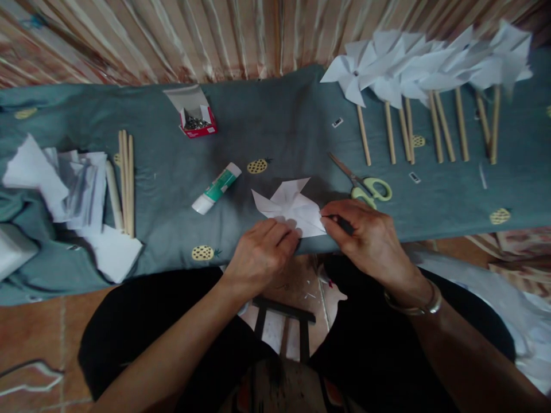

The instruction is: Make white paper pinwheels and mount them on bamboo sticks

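A white paper pinwheel shape [289,207] lies near the front edge of the grey-blue cloth [267,132]. My left hand [262,252] is curled, fingertips pressing on the paper's near left edge. On the paper's right side my right hand [365,232] is pinched around a small dark item; what it is I cannot make out. A metal bracelet sits on the right wrist.
Green-handled scissors [365,184] lie just beyond my right hand. A glue stick [216,187] lies left of the paper. A red box of pins [196,117] is behind. Wooden sticks [126,180] and paper scraps [69,189] are at left. Finished pinwheels on sticks [413,74] fill the back right.
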`<state>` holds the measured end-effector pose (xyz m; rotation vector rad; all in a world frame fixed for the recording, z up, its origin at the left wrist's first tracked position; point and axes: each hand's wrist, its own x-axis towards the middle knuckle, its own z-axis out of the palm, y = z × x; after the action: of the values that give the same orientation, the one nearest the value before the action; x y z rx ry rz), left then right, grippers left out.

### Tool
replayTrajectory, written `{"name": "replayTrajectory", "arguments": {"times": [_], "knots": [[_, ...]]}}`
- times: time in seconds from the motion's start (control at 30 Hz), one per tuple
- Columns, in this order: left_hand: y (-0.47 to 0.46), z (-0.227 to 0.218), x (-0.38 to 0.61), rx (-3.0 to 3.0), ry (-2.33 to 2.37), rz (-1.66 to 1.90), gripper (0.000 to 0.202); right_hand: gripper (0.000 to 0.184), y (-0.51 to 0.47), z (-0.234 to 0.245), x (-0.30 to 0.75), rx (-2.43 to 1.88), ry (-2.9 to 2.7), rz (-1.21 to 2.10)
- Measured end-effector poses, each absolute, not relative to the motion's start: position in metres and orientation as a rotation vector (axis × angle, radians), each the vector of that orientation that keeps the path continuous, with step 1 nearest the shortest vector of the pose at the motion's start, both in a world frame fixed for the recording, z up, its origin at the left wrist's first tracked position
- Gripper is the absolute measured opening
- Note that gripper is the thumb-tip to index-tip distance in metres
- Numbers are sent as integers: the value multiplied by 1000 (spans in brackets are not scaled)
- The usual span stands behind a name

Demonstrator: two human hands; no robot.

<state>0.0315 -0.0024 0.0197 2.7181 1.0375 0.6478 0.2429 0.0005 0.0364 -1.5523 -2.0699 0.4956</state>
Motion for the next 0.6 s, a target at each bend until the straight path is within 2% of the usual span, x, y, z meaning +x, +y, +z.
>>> {"name": "replayTrajectory", "arguments": {"times": [0.27, 0.6], "knots": [[-5, 22, 32, 2660, 1088, 696, 12, 33, 2, 40, 254, -1381, -2095, 823], [-6, 25, 30, 2644, 1074, 738, 13, 26, 2, 37, 253, -1384, -2098, 838]]}}
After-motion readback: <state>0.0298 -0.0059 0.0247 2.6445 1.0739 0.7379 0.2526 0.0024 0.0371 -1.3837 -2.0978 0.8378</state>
